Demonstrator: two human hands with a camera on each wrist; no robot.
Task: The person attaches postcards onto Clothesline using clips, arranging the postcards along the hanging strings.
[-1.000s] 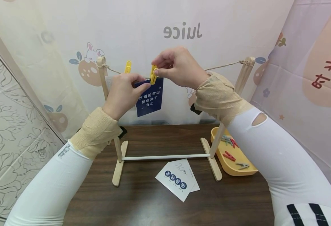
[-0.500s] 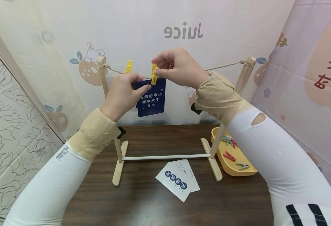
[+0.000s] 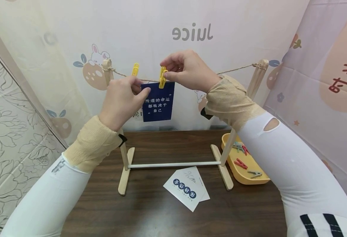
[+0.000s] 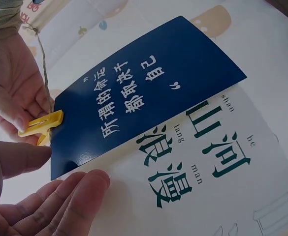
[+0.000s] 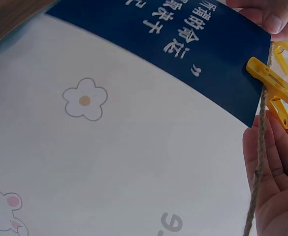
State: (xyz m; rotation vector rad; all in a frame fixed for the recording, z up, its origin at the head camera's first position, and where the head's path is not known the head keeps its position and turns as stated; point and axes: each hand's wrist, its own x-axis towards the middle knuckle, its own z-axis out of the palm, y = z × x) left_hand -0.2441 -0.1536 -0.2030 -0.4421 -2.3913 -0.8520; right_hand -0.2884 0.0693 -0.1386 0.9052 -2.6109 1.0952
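Note:
A dark blue card [image 3: 158, 105] with white characters hangs from the twine line [image 3: 149, 80], a yellow clothespin [image 3: 162, 77] biting its top edge. Thumb and fingers of my right hand [image 3: 188, 70] pinch the clothespin's upper end. My left hand [image 3: 123, 98] is at the card's upper left corner; in the left wrist view its thumb and fingers are spread apart around that corner. Behind the left hand, a white card [image 4: 222, 142] with green characters shows in the left wrist view. A second yellow clothespin [image 3: 135, 69] stands on the line further left.
The line runs between the posts of a wooden rack [image 3: 254, 79] with a white crossbar [image 3: 173, 164]. Two white cards [image 3: 185, 189] overlap on the dark table [image 3: 149, 210]. A yellow tray [image 3: 244, 180] holding several red, green and grey clothespins sits at the right. Printed curtains hang behind.
My left hand has slid left and its thumb has come off the blue card's face. The card now hangs straighter, slightly further right. The right hand keeps its pinch on the clothespin.

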